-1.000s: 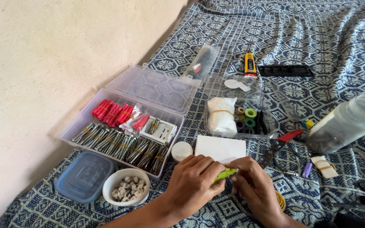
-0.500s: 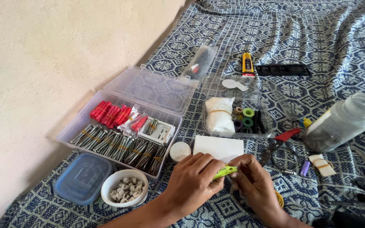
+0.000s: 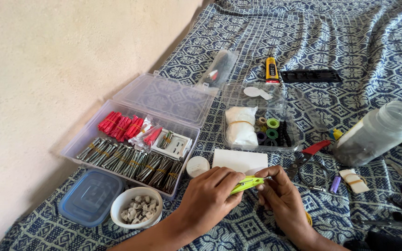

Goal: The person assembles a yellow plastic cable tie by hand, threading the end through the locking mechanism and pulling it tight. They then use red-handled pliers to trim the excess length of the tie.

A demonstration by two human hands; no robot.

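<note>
While the left hand [image 3: 209, 197] wraps its fingers around a small lime-green tool [image 3: 246, 183], the right hand [image 3: 281, 200] pinches the tool's thin metal tip between thumb and forefinger. Both work just above the patterned blue blanket [image 3: 350, 51], near its front edge. Directly behind the tool lie a white card [image 3: 239, 161] and a round white lid [image 3: 197, 166]. Red-handled pliers [image 3: 306, 155] sit just beside the right hand. An open clear box [image 3: 140, 139] of screws lies toward the left edge, a white bowl [image 3: 136, 213] in front of it.
</note>
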